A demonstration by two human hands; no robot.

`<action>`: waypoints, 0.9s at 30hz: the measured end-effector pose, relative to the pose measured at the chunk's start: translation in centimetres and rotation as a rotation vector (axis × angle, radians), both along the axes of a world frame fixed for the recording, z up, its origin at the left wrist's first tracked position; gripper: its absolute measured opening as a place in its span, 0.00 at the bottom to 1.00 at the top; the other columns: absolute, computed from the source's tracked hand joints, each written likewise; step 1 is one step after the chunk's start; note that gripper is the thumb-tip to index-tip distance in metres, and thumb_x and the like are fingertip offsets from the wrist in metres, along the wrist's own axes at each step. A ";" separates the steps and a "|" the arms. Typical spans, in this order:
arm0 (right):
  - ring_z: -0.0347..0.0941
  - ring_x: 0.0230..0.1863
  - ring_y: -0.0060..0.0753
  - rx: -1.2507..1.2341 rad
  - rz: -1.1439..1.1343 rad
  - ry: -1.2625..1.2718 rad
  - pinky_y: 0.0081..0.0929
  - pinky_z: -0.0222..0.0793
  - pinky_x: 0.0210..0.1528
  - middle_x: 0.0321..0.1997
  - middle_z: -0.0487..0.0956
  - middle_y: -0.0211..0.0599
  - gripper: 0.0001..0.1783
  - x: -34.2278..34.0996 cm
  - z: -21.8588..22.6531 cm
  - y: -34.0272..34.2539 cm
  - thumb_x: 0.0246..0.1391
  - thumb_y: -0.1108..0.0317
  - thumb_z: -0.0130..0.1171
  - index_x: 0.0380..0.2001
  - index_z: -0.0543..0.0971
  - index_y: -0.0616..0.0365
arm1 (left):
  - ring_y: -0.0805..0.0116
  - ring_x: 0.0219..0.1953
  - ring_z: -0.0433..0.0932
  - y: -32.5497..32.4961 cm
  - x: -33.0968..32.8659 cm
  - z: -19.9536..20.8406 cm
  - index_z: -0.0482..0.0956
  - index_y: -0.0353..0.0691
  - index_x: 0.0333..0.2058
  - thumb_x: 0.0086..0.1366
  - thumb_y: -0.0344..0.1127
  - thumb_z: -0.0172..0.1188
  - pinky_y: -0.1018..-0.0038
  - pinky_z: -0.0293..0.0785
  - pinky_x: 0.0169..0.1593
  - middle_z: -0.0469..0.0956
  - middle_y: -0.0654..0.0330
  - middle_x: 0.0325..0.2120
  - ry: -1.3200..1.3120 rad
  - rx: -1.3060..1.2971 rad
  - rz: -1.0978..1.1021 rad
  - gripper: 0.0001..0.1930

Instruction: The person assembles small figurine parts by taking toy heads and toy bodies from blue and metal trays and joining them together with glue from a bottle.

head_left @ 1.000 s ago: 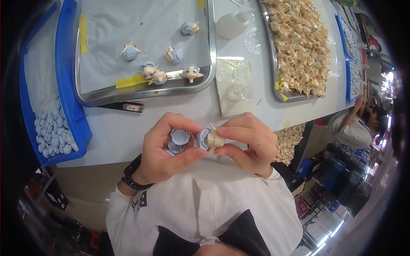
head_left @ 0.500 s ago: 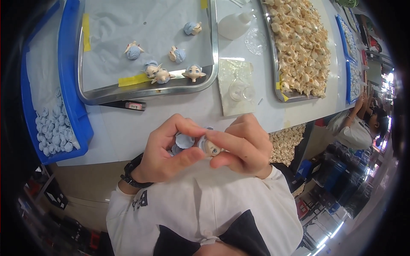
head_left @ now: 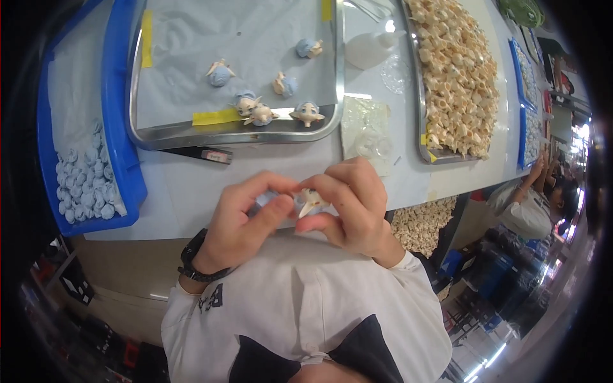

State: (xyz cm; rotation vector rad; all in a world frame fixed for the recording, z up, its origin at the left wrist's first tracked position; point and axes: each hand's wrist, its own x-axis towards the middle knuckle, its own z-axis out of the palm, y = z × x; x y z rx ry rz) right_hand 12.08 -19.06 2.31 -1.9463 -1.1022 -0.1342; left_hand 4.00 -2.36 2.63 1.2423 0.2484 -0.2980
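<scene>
In front of my chest, my right hand (head_left: 352,205) pinches a small doll head (head_left: 311,199) between thumb and fingers. A pointed pale ear of it sticks out toward me, and some light blue shows at its side. Close beside it my left hand (head_left: 246,217) is closed around a light-blue doll hair piece (head_left: 263,198), mostly hidden behind the thumb. The left fingertips reach the doll head's edge; whether they press on it I cannot tell. Beyond my hands, several blue-haired doll heads (head_left: 308,113) lie on a paper-lined metal tray (head_left: 239,135).
At left, a blue bin (head_left: 121,185) holds many light-blue hair pieces (head_left: 83,182). A squeeze bottle (head_left: 370,50) and a pale slab with a clear dish (head_left: 369,137) stand right of the tray. Farther right is a tray heaped with cream-coloured parts (head_left: 456,83). Another person (head_left: 527,207) sits at far right.
The doll head has turned in my right fingers: its face showed before, now an ear and another side do. My left fingers have closed further over the hair piece. The whole view has shifted slightly.
</scene>
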 end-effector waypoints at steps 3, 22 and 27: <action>0.64 0.23 0.33 -0.029 -0.106 -0.003 0.27 0.57 0.23 0.25 0.70 0.32 0.23 0.6 -0.1 0.3 0.32 0.54 0.65 0.29 0.75 0.60 | 0.81 0.20 0.66 1.4 -1.0 -1.3 0.67 0.31 0.44 0.65 0.43 0.47 0.85 0.61 0.23 0.67 0.65 0.22 -0.064 -0.052 0.159 0.19; 0.71 0.30 0.31 -0.531 0.147 0.173 0.23 0.67 0.27 0.40 0.72 0.40 0.25 -2.0 0.0 -3.4 0.32 0.72 0.65 0.40 0.74 0.65 | 0.73 0.22 0.67 -0.8 1.4 0.9 0.61 0.38 0.48 0.66 0.43 0.40 0.80 0.62 0.20 0.66 0.57 0.34 0.458 -0.871 0.387 0.17; 0.66 0.18 0.27 0.154 0.008 -0.078 0.20 0.60 0.17 0.29 0.74 0.38 0.15 -1.3 2.3 -1.0 0.36 0.73 0.65 0.31 0.76 0.65 | 0.73 0.25 0.70 -0.2 -1.0 -1.9 0.68 0.31 0.41 0.65 0.55 0.41 0.82 0.64 0.23 0.70 0.55 0.30 -0.209 -0.361 -0.144 0.27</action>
